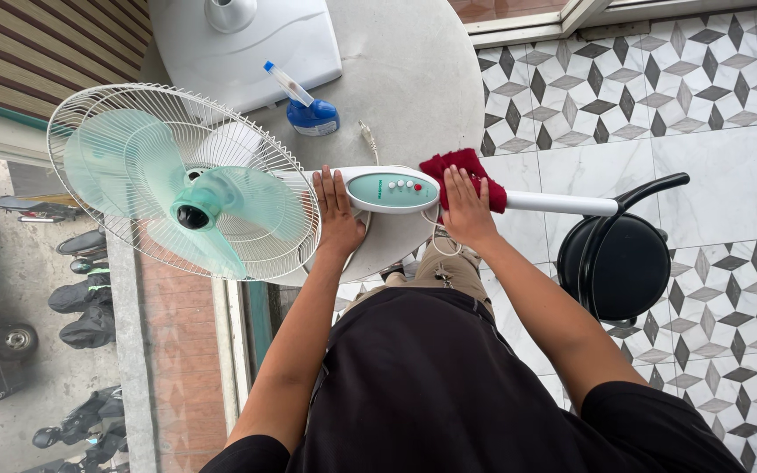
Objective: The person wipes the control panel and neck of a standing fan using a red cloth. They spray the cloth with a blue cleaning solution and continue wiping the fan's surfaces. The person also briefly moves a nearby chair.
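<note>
A standing fan lies across a round grey table (413,79). Its wire cage and pale green blades (181,188) hang over the table's left edge. The white control panel (393,189) with buttons sits between my hands. My left hand (336,213) rests flat on the fan's neck, just left of the panel. Over a red cloth (462,165), my right hand (466,206) presses flat against the white pole (562,203), just right of the panel.
The fan's white base (247,39) lies at the table's far side, with a blue spray bottle (308,109) and a power plug (365,133) beside it. A black stool (619,263) stands at the right on a patterned tile floor. Below the left ledge are parked motorbikes.
</note>
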